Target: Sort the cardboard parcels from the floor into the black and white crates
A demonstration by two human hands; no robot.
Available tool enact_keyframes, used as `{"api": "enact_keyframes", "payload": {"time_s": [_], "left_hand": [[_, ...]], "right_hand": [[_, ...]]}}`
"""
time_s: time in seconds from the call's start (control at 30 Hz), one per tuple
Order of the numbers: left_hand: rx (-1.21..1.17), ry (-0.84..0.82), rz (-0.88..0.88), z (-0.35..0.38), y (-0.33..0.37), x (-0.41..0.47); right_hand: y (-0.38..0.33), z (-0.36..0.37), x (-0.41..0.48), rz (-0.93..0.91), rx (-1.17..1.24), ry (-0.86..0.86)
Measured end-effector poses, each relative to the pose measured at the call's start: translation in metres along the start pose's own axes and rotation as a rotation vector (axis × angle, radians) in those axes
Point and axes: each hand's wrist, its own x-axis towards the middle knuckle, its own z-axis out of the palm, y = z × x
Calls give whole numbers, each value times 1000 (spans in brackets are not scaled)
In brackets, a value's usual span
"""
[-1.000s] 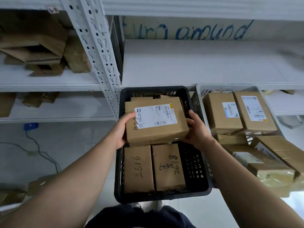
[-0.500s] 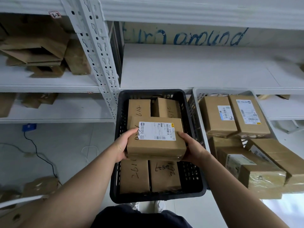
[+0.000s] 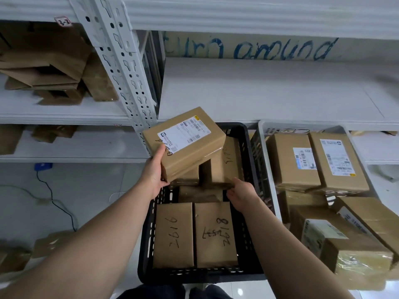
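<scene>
labelled parcel (image 3: 185, 145): tilted, long axis near-left to far-right | left hand (image 3: 154, 175): grips its near end | right hand (image 3: 239, 193): fingers curl on inner parcel (image 3: 226, 165) in black crate (image 3: 146, 244)

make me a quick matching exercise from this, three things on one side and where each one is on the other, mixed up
Things
1 labelled parcel
2 parcel marked 2616
3 white crate

Places
a flat at the near end of the black crate
b right of the black crate
c tilted in the left hand

Pairs: 1-c, 2-a, 3-b
</scene>
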Motion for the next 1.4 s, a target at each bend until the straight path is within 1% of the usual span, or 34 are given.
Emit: {"api": "enact_keyframes", "payload": {"time_s": [0.03,0.13,0.27,0.37,0.5,0.67,0.77,0.83,0.93,1.07,1.23,1.33,1.4], "left_hand": [[1,10,0,4,0,3],[6,43,10,12,-3,12],[-9,57,70,18,-5,20],[-18,79,75,18,-2,25],[-6,84,72,13,2,29],[11,87,76,8,4,32],[17,94,85,5,7,32],[12,102,87,3,10,32],[6,122,81,-1,13,34],[-10,126,75,-5,12,34],[-21,126,68,-9,14,31],[-25,123,81,-12,18,29],[-34,119,83,-12,20,26]], "right_hand": [[1,5,6,-4,27,13],[-3,13,13,61,178,-6],[-2,26,26,218,384,14],[1,36,39,224,429,41],[5,46,44,267,499,13],[18,55,61,286,529,36],[16,58,57,325,585,14],[16,59,55,304,611,-7],[16,61,59,247,578,19],[17,61,63,226,590,33],[13,56,50,215,653,-33],[8,57,40,231,611,-47],[6,60,29,200,527,-20]]}}
